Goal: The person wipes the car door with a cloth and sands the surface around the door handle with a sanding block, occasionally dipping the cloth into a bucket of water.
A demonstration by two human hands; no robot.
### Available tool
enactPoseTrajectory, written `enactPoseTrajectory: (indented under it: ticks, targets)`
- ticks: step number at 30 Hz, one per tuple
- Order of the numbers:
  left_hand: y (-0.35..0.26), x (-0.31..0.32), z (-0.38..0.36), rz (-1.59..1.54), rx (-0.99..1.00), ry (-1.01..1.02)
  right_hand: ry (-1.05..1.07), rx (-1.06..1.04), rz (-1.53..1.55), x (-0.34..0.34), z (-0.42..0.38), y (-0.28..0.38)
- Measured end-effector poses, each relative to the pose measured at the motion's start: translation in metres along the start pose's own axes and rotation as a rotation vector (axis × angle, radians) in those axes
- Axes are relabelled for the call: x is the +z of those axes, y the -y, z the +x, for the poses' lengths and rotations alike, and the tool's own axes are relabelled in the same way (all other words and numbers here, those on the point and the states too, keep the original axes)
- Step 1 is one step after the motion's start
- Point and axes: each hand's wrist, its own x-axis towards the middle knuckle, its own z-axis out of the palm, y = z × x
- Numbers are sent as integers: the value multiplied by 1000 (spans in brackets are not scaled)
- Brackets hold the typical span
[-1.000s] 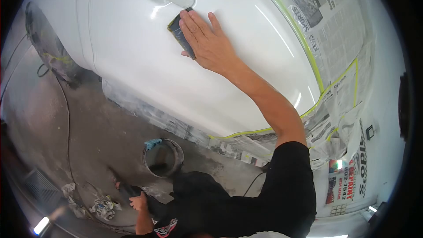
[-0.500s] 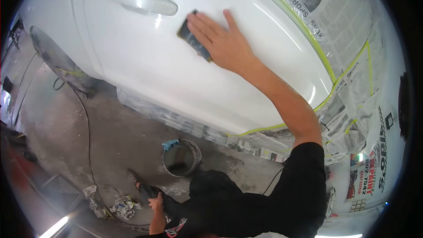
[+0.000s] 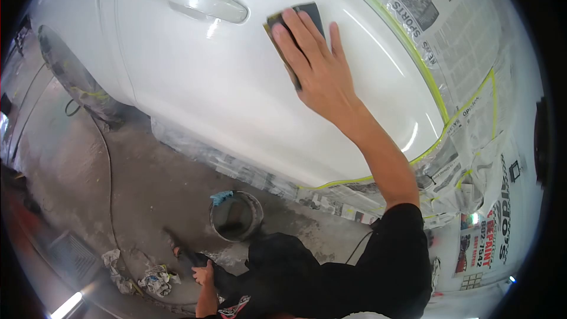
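Note:
My right hand [image 3: 316, 62] presses a dark piece of sandpaper [image 3: 313, 12] flat against the white car door [image 3: 224, 82]. The sandpaper seems folded round a pad with a yellowish edge, partly hidden under my fingers. To the left of it is the door handle [image 3: 201, 3]. Low in the view, my left hand [image 3: 204, 273] rests by my dark-clothed leg, its fingers laid loosely over it. I make out nothing held there.
A bucket [image 3: 258, 224] of dark liquid with a blue cloth [image 3: 222, 197] on its rim stands on the floor. Newspaper [image 3: 425, 6] and green tape [image 3: 434, 85] border the door. A hose [image 3: 110, 189] and crumpled paper [image 3: 156, 280] lie on the floor.
My right hand has slid the sandpaper to the right over the door, away from the handle. The view has shifted slightly. My left hand stays by my leg.

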Motion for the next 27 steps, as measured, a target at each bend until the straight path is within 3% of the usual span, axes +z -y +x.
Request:
enactPoseTrajectory:
  ticks: [4, 5, 8, 9, 10, 11, 12, 14, 16, 19, 21, 22, 24, 27]
  targets:
    - [-13, -7, -8, 69, -54, -32, 0, 7, -120, 39, 11, 3]
    - [-18, -10, -13, 72, -76, -48, -87, 107, 126, 33, 10, 7]
    - [-38, -41, -56, 90, 424, -245, -321, 456, 916, -8, -2, 51]
    - [-57, -25, -52, -177, 633, -273, -355, 634, 1180, -8, -10, 67]
    - [-105, -55, -100, -723, 847, -96, -380, 820, 1444, -2, -20, 85]
    - [-154, -92, -141, -1105, 919, 344, -389, 964, 1674, 2, -24, 100]
    - [-191, -133, -189, -1082, 992, 430, -433, 1131, 1893, 6, -29, 114]
    - [-246, -203, -266, -1182, 1229, 380, -522, 1386, 2262, 10, -31, 139]
    - [-277, -254, -319, -1463, 1310, 368, -279, 1425, 2136, 7, -39, 152]
    - [-301, -272, -329, -1541, 1223, 546, 34, 1452, 1873, -2, -57, 159]
    - [-304, -274, -318, -1411, 1190, 531, 150, 1037, 1390, -8, -73, 145]
    - [-299, -277, -309, -1283, 1187, 529, 173, 640, 994, -12, -86, 130]
    - [-293, -273, -299, -1068, 1179, 570, 438, 146, 657, -23, -97, 123]
    - [-280, -266, -306, -901, 1215, 855, 616, -84, 589, -5, -118, 132]
